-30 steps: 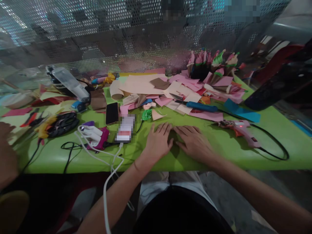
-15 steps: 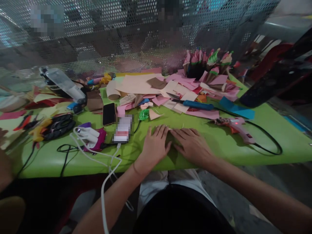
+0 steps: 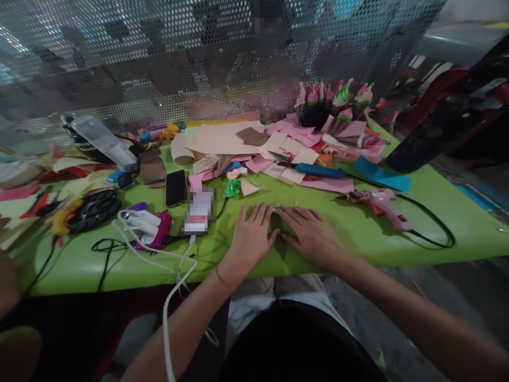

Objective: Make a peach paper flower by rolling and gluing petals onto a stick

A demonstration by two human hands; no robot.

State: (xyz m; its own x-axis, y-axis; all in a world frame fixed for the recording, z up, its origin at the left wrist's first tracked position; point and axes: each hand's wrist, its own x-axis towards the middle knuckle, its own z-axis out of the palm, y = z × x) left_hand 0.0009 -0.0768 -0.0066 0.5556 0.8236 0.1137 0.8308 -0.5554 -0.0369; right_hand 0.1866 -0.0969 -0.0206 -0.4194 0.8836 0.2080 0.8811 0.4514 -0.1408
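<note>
My left hand [image 3: 254, 233] lies palm down on the green tabletop, its fingers stretched forward. My right hand [image 3: 308, 233] lies flat beside it, fingers extended and angled toward the left one. A tiny pale bit [image 3: 274, 210] shows between the fingertips of the two hands; most of whatever lies under the fingers is hidden. Just beyond the left fingertips are a shiny green wrapped piece [image 3: 233, 187] and a cream paper scrap [image 3: 248, 187]. To the right of my right hand rests a pink glue gun [image 3: 392, 207] with a small red light.
Cut paper [image 3: 222, 139] and a blue-handled tool [image 3: 320, 170] lie farther back, near paper ice-cream cones [image 3: 342, 95]. Leftward are a black phone [image 3: 176, 188], a charging phone [image 3: 199, 212], a magenta power strip [image 3: 159, 231] and a white cable [image 3: 167, 302]. Another person's arm [image 3: 7, 284] shows at far left.
The view has shifted slightly, moving the back items a little left. Both hands stay flat in nearly the same place, the fingers having moved only slightly.
</note>
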